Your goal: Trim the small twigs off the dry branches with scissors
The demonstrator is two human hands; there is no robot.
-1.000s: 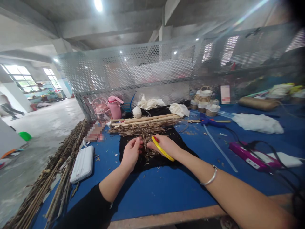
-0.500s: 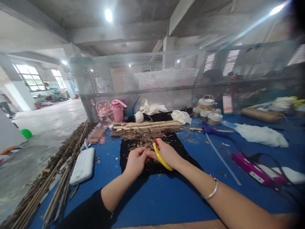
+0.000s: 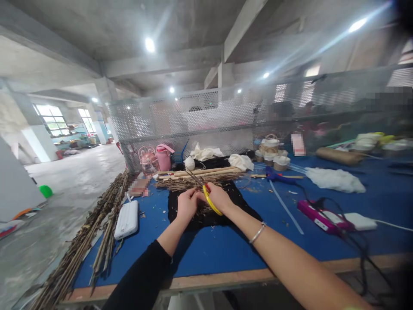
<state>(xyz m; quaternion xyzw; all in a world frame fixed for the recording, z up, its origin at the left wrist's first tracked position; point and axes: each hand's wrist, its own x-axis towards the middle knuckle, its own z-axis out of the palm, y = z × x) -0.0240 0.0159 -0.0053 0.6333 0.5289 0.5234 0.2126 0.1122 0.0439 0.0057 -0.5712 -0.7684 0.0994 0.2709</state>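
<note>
My right hand [image 3: 220, 199] is closed round a pair of scissors [image 3: 212, 202] with yellow and red handles, whose blades point away and to the left. Its fingertips meet those of my left hand [image 3: 187, 204], which is pinched closed; whatever it holds is hidden. Both hands are over a black cloth [image 3: 240, 202] strewn with dry plant bits. Just beyond them lies a bundle of thin dried stalks [image 3: 167, 184], with thicker pale sticks [image 3: 213, 172] behind it.
Long dried stalks [image 3: 87, 232] lie along the table's left side, beside a white power bank [image 3: 126, 219]. A glue gun [image 3: 274, 174], white stuffing [image 3: 335, 179] and a magenta device [image 3: 318, 217] with cables are on the right. Bottles, small pots [image 3: 280, 162] and a perforated screen [image 3: 222, 120] stand at the back.
The camera view has shifted, so more of the table's front edge shows. My hands stay together over the black cloth, the scissors still in my right hand.
</note>
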